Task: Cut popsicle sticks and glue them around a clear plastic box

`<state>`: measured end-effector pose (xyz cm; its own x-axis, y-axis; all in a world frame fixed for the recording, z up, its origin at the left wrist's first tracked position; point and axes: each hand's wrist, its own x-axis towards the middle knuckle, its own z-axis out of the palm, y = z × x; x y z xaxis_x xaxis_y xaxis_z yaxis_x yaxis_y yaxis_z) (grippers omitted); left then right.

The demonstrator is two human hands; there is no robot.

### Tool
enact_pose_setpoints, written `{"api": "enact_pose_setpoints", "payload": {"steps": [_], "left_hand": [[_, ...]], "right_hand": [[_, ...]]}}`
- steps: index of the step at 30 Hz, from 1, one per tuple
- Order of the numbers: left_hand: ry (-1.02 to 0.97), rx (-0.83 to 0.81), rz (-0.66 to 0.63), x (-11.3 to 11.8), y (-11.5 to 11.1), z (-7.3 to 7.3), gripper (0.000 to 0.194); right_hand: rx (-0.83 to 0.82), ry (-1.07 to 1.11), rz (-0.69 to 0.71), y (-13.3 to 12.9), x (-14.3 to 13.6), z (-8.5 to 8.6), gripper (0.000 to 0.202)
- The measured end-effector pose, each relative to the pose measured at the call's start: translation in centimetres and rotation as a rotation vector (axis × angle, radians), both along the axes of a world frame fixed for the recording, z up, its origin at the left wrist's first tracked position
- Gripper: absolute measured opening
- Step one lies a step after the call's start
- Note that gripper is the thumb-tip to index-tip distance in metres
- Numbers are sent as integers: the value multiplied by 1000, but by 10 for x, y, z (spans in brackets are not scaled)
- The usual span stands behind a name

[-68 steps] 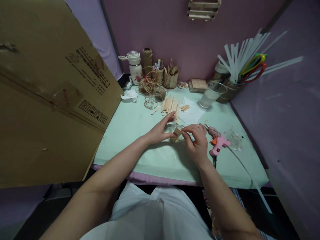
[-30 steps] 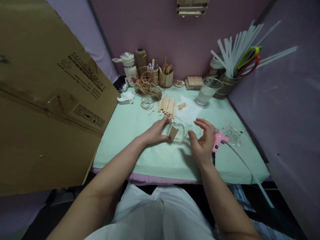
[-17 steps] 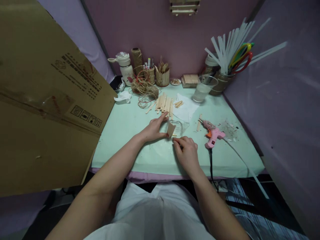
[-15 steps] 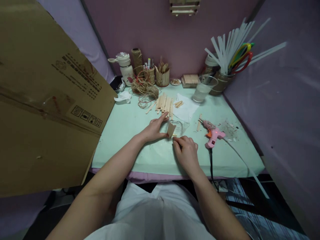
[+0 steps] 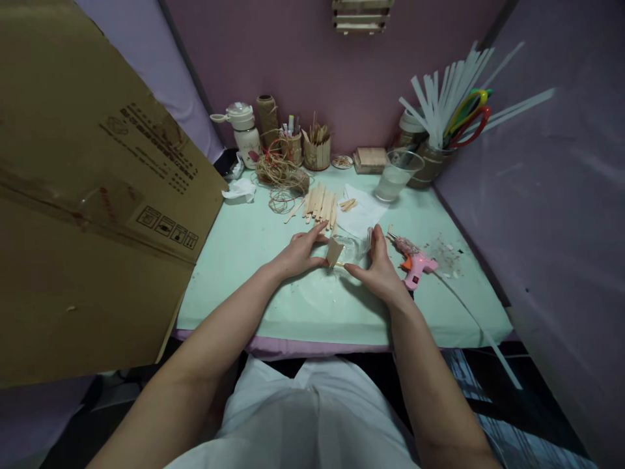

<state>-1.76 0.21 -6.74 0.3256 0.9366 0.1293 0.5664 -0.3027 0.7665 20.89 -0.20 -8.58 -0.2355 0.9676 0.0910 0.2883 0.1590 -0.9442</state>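
A small clear glass jar (image 5: 352, 248) lies on its side on the mint-green table (image 5: 254, 260), with short wooden sticks (image 5: 334, 251) stuck against its left end. My left hand (image 5: 297, 253) presses those sticks and the jar from the left. My right hand (image 5: 377, 266) cups the jar from the right, thumb under it and fingers along its far side. Both hands hold the jar between them.
A pink glue gun (image 5: 413, 262) with its cord lies just right of my right hand. Loose craft sticks (image 5: 319, 200), white paper (image 5: 364, 215), twine (image 5: 286, 176), a plastic cup (image 5: 395, 176) and pots of tools stand behind. A cardboard sheet (image 5: 92, 195) leans at the left.
My right hand left the table in front of the jar and moved up to its right side, closing around it. The left hand stayed in place on the sticks.
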Motion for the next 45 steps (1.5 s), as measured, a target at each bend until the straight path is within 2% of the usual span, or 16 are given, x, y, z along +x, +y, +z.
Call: {"api": "enact_pose_setpoints", "payload": {"steps": [3, 9, 11, 14, 17, 20, 25, 30, 39, 45], "left_hand": [[-19, -4, -4, 0, 0, -1, 98], [78, 46, 50, -1, 1, -4, 79], [129, 66, 67, -1, 0, -3, 63], [204, 94, 98, 1, -3, 1, 30], [237, 130, 177, 8, -9, 2, 17], [266, 171, 274, 18, -15, 0, 20], [282, 248, 279, 29, -19, -5, 24], [241, 302, 292, 31, -16, -9, 30], [249, 303, 355, 27, -13, -12, 35], [291, 324, 385, 25, -9, -15, 36]], "right_hand": [[-12, 47, 25, 3, -2, 0, 117], [66, -62, -162, -2, -3, -2, 112], [84, -63, -203, -2, -5, -4, 101], [67, 61, -259, -2, -11, -5, 92], [73, 174, -309, -3, -17, -4, 92], [87, 191, -387, -2, -22, -2, 93], [64, 171, -488, -2, -27, 2, 93], [54, 165, -525, -2, -39, 7, 97], [89, 192, -536, -5, -69, 9, 112], [88, 201, -573, -7, -81, 9, 110]]}}
